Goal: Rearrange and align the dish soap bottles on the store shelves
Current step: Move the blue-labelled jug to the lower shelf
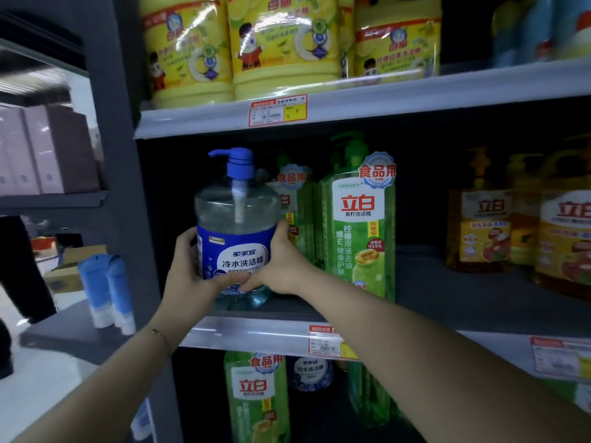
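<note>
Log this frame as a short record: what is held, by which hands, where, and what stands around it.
held: clear round bottle with blue pump and blue label, upright
hands: left hand and right hand grip its sides, thumbs in front
place: left end of grey middle shelf; resting or lifted, cannot tell
right of it: tall green pump bottles
farther right: orange pump bottles
shelf above: yellow jugs

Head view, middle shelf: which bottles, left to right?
Clear blue-pump dish soap bottle, gripped by left hand and right hand → green lime dish soap bottle → orange dish soap bottles.
</note>
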`<action>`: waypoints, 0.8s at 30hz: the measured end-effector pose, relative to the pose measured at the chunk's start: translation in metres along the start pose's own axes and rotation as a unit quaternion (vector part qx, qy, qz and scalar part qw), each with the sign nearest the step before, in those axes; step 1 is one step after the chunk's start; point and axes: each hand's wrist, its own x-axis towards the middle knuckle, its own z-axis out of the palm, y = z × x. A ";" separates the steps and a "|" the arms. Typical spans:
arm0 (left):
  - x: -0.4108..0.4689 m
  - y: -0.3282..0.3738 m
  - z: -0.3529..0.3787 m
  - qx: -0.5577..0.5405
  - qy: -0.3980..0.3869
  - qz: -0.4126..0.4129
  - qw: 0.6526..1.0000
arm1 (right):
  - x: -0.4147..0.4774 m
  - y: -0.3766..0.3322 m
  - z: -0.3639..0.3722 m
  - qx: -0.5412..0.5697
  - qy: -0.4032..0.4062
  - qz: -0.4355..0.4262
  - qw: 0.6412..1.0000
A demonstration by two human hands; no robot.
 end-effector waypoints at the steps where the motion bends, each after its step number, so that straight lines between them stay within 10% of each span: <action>1: -0.004 0.003 0.001 0.003 -0.001 0.010 1.000 | -0.005 0.000 0.000 0.008 0.006 -0.011 1.000; 10: -0.028 0.050 0.025 -0.016 -0.009 0.084 0.996 | -0.057 -0.020 -0.046 -0.020 0.040 -0.123 0.991; 24: -0.113 0.107 0.143 -0.064 -0.134 0.064 0.987 | -0.224 -0.008 -0.159 -0.224 0.123 -0.069 0.964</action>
